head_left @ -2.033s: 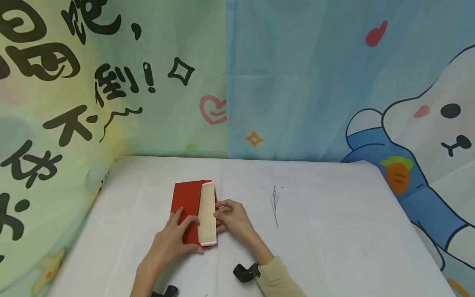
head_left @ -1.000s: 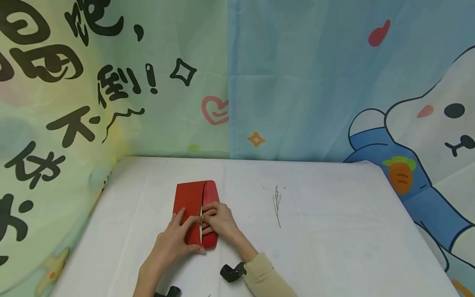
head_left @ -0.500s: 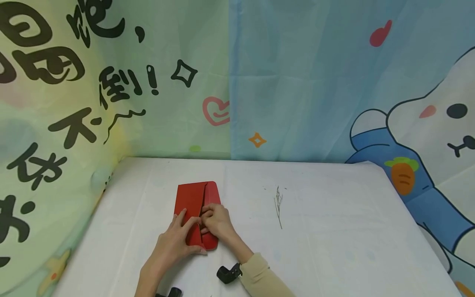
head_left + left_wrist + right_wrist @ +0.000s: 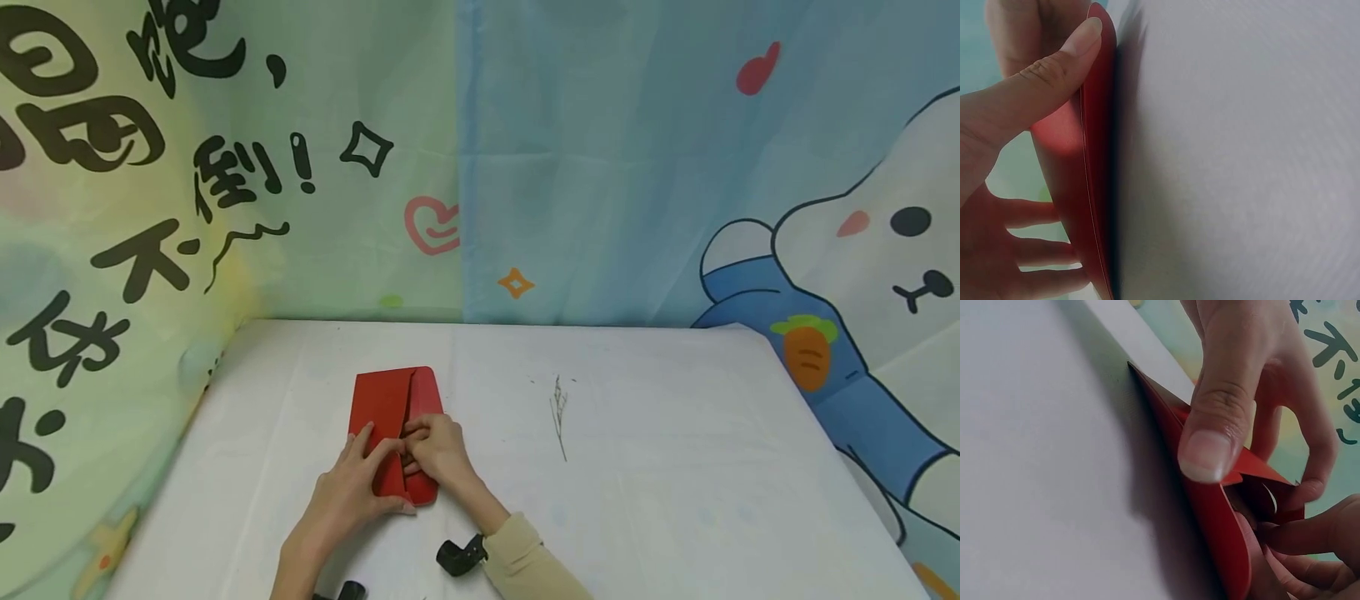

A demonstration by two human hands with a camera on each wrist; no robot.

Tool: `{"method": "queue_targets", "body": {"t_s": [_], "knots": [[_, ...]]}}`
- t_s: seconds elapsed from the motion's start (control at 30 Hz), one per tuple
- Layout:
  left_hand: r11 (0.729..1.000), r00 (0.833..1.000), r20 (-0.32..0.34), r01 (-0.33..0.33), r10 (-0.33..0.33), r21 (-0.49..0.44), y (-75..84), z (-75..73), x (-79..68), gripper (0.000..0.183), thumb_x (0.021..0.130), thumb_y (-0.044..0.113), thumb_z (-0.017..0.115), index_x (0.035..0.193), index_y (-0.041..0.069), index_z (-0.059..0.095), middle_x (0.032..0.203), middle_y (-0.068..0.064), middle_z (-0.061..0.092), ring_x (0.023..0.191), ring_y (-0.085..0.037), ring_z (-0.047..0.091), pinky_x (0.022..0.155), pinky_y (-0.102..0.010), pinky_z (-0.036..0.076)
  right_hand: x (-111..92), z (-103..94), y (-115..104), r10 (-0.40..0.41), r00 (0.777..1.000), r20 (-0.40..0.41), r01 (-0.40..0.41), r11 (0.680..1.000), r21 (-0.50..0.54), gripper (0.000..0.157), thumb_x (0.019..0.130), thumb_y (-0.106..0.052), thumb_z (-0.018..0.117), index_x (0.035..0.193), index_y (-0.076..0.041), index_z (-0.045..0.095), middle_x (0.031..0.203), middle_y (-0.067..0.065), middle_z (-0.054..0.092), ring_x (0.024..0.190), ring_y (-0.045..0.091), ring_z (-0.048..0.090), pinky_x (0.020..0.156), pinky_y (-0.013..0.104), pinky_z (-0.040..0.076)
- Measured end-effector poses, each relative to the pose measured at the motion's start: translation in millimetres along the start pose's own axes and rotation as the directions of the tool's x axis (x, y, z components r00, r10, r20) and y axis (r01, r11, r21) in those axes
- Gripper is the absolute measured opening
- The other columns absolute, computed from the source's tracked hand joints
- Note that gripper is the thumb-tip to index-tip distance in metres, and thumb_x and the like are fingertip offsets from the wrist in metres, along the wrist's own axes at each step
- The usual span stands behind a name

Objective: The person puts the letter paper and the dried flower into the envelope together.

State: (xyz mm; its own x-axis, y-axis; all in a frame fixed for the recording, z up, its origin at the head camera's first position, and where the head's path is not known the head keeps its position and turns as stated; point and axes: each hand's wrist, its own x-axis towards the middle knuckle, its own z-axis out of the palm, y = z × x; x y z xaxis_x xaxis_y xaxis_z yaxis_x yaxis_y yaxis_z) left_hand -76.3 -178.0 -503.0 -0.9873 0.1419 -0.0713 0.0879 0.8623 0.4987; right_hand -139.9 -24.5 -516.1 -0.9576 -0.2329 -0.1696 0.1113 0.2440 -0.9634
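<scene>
A red envelope (image 4: pixel 390 398) lies flat on the white table (image 4: pixel 675 500), its flap folded over to the left. My left hand (image 4: pixel 378 467) rests on the envelope's left half with fingers straight, thumb against its near edge (image 4: pixel 1094 187). My right hand (image 4: pixel 416 450) is on the flap near the middle seam. In the right wrist view its thumb (image 4: pixel 1210 444) presses on the red flap (image 4: pixel 1216 519) with the curled fingers behind it, pinching the flap's edge. What is inside the envelope is hidden.
A thin dried sprig (image 4: pixel 557 412) lies on the table to the right of the hands. Printed cloth backdrops (image 4: pixel 600 167) stand close behind and along the left side. A black wrist mount (image 4: pixel 457 557) sits on the right sleeve.
The flap, whose cream inside faced up two seconds ago, has been swung left and laid down on the envelope. My right hand followed it leftward; the left hand stayed put.
</scene>
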Motion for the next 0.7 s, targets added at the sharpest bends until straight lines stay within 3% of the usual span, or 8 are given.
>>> {"method": "queue_targets", "body": {"t_s": [0.27, 0.43, 0.57, 0.7], "knots": [[1.000, 1.000, 0.007, 0.017, -0.017, -0.003, 0.5, 0.3, -0.9, 0.077, 0.066, 0.052, 0.094, 0.131, 0.027, 0.061, 0.157, -0.025, 0.040, 0.143, -0.060, 0.036, 0.086, -0.076, 0.049, -9, -20.0, -4, -0.022, 0.999, -0.037, 0.021, 0.999, -0.028, 0.015, 0.091, 0.009, 0.064, 0.105, 0.012, 0.071, 0.081, 0.019, 0.075, 0.063, 0.028, 0.074, 0.057, 0.033, 0.062], [1.000, 1.000, -0.002, 0.012, -0.012, -0.001, 1.2, -0.7, -0.9, 0.073, 0.066, 0.052, 0.094, 0.127, 0.030, 0.061, 0.156, -0.025, 0.042, 0.142, -0.060, 0.037, 0.085, -0.075, 0.051, -15, -37.5, -7, -0.070, 0.990, -0.122, 0.050, 0.987, -0.153, 0.016, 0.089, 0.004, 0.071, 0.104, 0.006, 0.074, 0.079, 0.013, 0.075, 0.062, 0.019, 0.070, 0.058, 0.023, 0.055], [1.000, 1.000, -0.011, 0.004, -0.004, 0.001, 0.9, -0.7, -1.0, 0.072, 0.066, 0.052, 0.094, 0.126, 0.031, 0.060, 0.155, -0.025, 0.042, 0.141, -0.061, 0.038, 0.084, -0.073, 0.051, -19, -52.7, -9, -0.115, 0.970, -0.216, 0.045, 0.951, -0.306, 0.015, 0.088, -0.004, 0.076, 0.102, -0.002, 0.076, 0.078, 0.008, 0.074, 0.064, 0.012, 0.065, 0.059, 0.024, 0.048], [1.000, 1.000, -0.009, -0.001, 0.001, -0.002, 0.0, -0.1, -1.4, 0.072, 0.065, 0.054, 0.094, 0.125, 0.032, 0.060, 0.155, -0.025, 0.042, 0.141, -0.061, 0.038, 0.083, -0.073, 0.052, -22, -68.9, -11, -0.150, 0.944, -0.293, 0.020, 0.914, -0.404, 0.013, 0.088, -0.011, 0.078, 0.100, -0.007, 0.077, 0.077, 0.006, 0.074, 0.067, 0.014, 0.063, 0.060, 0.028, 0.046]]}}
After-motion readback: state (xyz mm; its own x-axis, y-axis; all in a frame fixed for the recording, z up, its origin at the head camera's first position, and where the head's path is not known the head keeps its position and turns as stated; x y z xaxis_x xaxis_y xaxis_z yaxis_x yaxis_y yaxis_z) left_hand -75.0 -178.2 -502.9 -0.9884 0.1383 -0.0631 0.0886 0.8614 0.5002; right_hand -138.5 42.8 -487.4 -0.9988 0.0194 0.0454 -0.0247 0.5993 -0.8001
